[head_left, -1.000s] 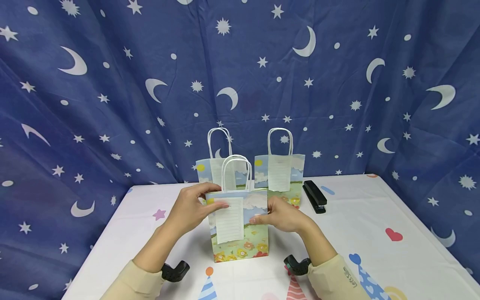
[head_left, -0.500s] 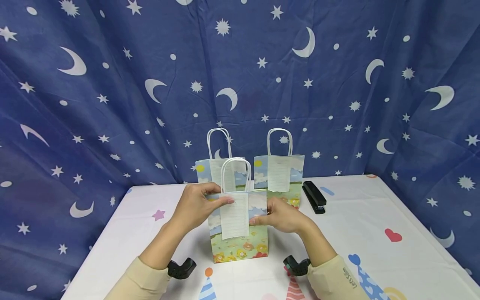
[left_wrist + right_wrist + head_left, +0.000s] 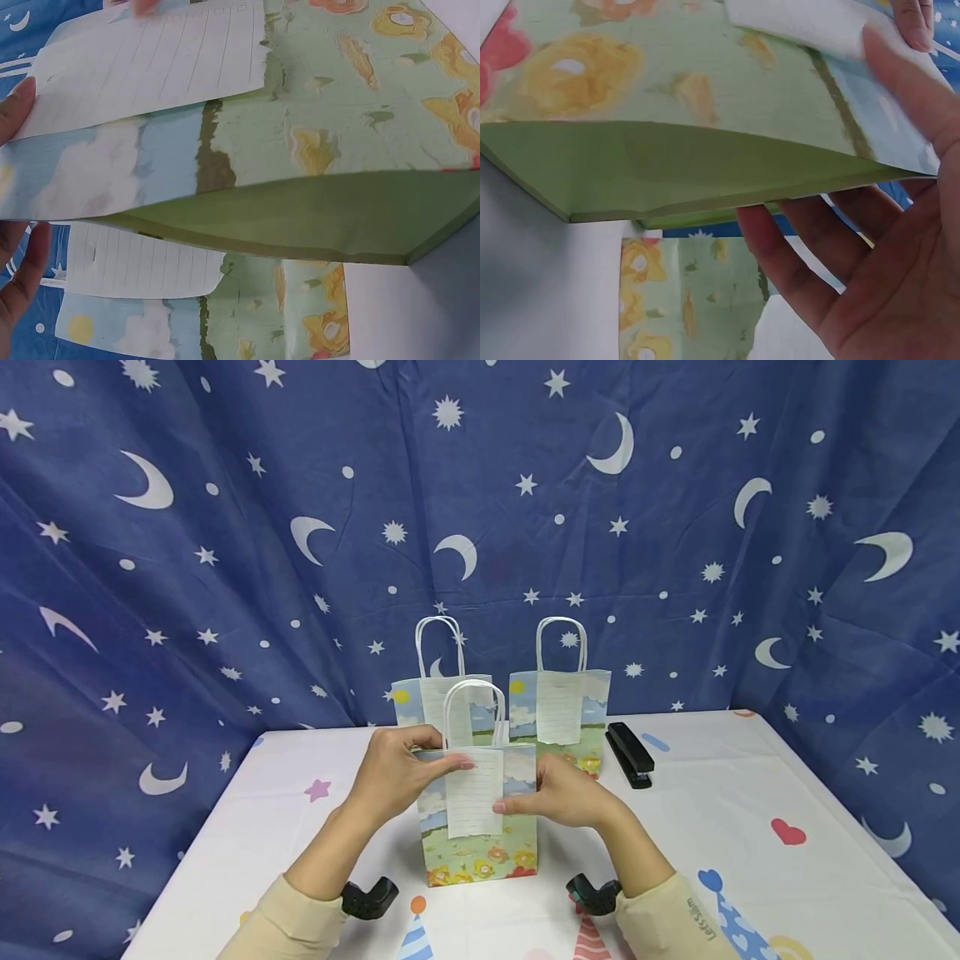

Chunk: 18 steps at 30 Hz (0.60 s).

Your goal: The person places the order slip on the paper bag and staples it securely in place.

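Observation:
A small paper gift bag (image 3: 483, 858) with a sky-and-flowers print and white twisted handles stands upright at the table's middle. Over its front lies a lined white note sheet (image 3: 475, 810), its top edge by the handle bases. My left hand (image 3: 393, 774) pinches the bag's upper left edge, thumb (image 3: 16, 109) on the sheet and fingers behind. At the right side, my right hand (image 3: 566, 791) grips the bag, thumb lying across the front onto the sheet's right edge. Its fingers (image 3: 810, 240) are behind the bag's folded side, in the right wrist view.
Behind stand two similar bags, one at left (image 3: 405, 702) and one at right (image 3: 596, 693), each with a lined sheet on its front. A black stapler (image 3: 630, 753) lies right of them. A blue moon-and-star curtain (image 3: 480, 485) hangs behind the white patterned table (image 3: 712, 810).
The lined sheet has shifted right and slightly up across the bag's front, now sitting straighter, with my left thumb moving along. My right thumb has come slightly left onto the sheet's edge.

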Tool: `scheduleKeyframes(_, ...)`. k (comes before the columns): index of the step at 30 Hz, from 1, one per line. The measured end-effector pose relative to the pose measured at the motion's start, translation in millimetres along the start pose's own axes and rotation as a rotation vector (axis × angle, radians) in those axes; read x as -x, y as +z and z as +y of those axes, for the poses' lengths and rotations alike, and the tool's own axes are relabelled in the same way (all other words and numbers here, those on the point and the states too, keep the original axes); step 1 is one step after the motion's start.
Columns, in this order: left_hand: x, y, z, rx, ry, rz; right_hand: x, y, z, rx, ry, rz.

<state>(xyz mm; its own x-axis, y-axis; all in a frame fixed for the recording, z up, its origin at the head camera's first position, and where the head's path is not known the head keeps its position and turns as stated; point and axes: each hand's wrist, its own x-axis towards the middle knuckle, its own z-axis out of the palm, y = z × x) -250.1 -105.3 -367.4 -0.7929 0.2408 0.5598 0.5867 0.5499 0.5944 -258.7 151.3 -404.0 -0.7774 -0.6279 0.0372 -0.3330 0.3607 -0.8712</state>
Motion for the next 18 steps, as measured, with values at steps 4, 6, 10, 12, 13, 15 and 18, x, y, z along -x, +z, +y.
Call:
scheduleKeyframes(4, 2.0, 0.9, -1.8, 0.057, -0.038, 0.000, -2, 2, 0, 0.018, 0.017, 0.033)
scheduleKeyframes(6, 3.6, 1.7, -4.1, 0.095, -0.083, -0.010, -3, 3, 0, 0.029, 0.026, 0.046)
scheduleKeyframes(10, 9.7, 3.9, -11.7, 0.199, -0.199, -0.057, -5, 3, 0, 0.049, 0.036, 0.068)
scheduleKeyframes(12, 13.1, 4.8, -16.8, 0.251, -0.247, -0.093, -5, 3, 0, 0.062, 0.037, 0.067)
scheduleKeyframes(13, 14.7, 5.0, -19.4, 0.288, -0.265, -0.115, -5, 3, 0, 0.065, 0.039, 0.065)
scheduleKeyframes(15, 17.3, 4.7, -24.4, 0.356, -0.286, -0.174, -4, 3, 0, 0.060, 0.032, 0.056)
scheduleKeyframes(18, 19.5, 4.4, -31.4, 0.432, -0.269, -0.285, -3, 2, -1, 0.036, 0.027, 0.044)
